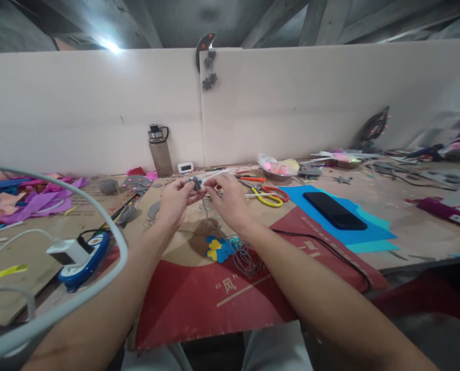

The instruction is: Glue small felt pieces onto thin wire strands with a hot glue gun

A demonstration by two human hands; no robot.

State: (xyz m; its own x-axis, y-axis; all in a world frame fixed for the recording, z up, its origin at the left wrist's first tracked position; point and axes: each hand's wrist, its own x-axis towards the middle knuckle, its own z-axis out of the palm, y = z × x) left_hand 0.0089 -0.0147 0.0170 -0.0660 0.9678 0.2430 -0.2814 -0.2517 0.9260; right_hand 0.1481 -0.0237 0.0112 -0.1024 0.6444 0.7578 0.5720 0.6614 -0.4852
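Observation:
Over the cardboard, my left hand (177,202) is closed, pinching a small dark grey felt flower (195,182) between thumb and fingers. My right hand (230,200) is close beside it, fingers pinched together at the flower's right edge. Something thin and white shows by the right fingertips; whether they hold it cannot be made out. From between the hands a grey cord (206,207) hangs down. Below them are blue and yellow paper flower shapes (217,249) and a loose coil of grey cord (247,257).
Yellow-handled scissors (270,201) and red-handled ones (279,192) are right of my hands. A black phone (334,210) rests on blue sheets (369,234). A bottle (160,154) stands by the wall. At left are a power strip (85,263), a white cable (117,237) and coloured scraps (40,198).

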